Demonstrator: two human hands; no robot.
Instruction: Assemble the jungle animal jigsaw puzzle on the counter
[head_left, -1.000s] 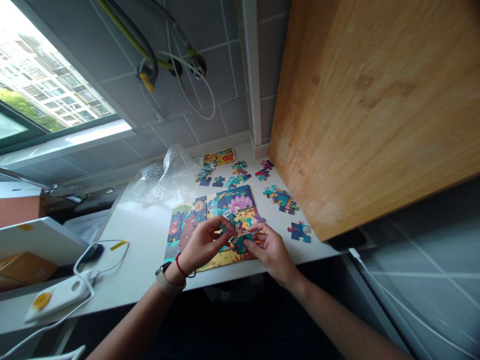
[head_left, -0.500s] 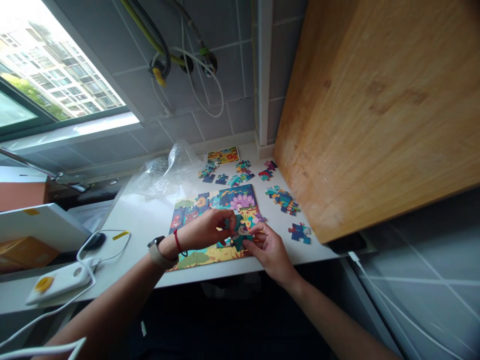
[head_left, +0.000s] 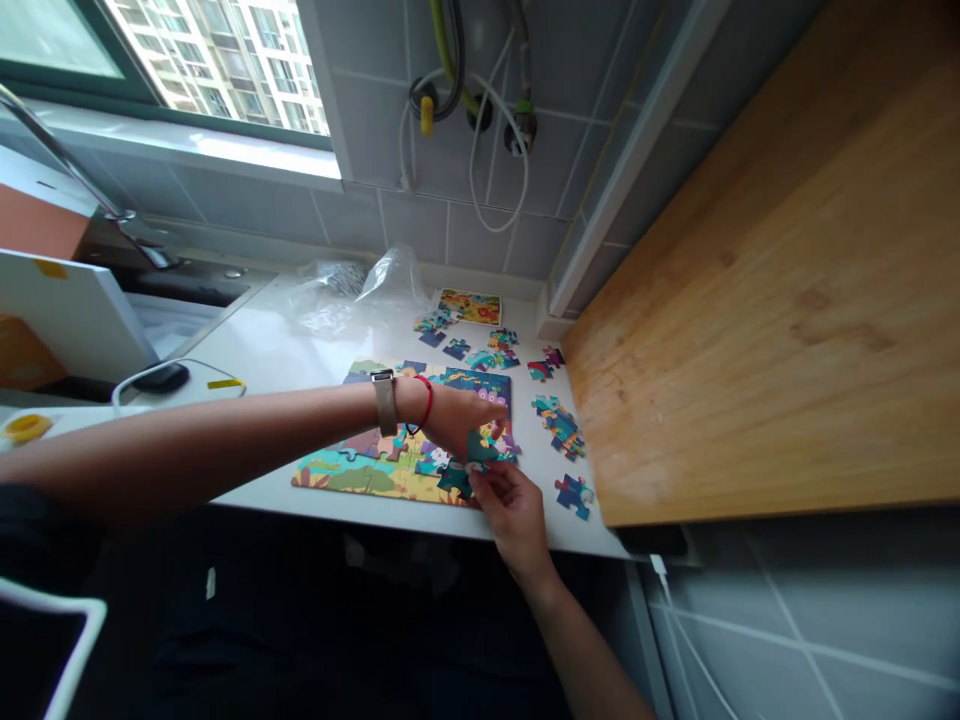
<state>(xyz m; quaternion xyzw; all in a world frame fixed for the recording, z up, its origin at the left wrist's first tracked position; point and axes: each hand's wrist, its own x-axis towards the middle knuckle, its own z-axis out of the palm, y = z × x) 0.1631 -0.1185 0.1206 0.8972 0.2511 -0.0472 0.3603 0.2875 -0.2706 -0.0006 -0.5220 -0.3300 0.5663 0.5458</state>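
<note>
A colourful, partly built jigsaw puzzle (head_left: 375, 470) lies on the white counter (head_left: 285, 350). My left hand (head_left: 461, 420), with a watch and a red string on the wrist, reaches across it and pinches a teal puzzle piece (head_left: 482, 448) over the puzzle's right edge. My right hand (head_left: 510, 510) sits just below at the counter's front edge, fingers curled and touching the same piece from underneath. Loose puzzle pieces (head_left: 559, 425) lie to the right, and one blue piece (head_left: 574, 495) sits near the front edge.
More loose pieces (head_left: 469, 345) and a small reference picture card (head_left: 470, 306) lie at the back, beside a crumpled clear plastic bag (head_left: 360, 290). A large wooden board (head_left: 772, 300) leans on the right. A white box (head_left: 67, 315) and cable (head_left: 172, 375) sit at the left.
My head has shifted, so the view swung right. My left arm now stretches across the puzzle from the left; both hands have stayed together on the teal piece at the puzzle's right edge.
</note>
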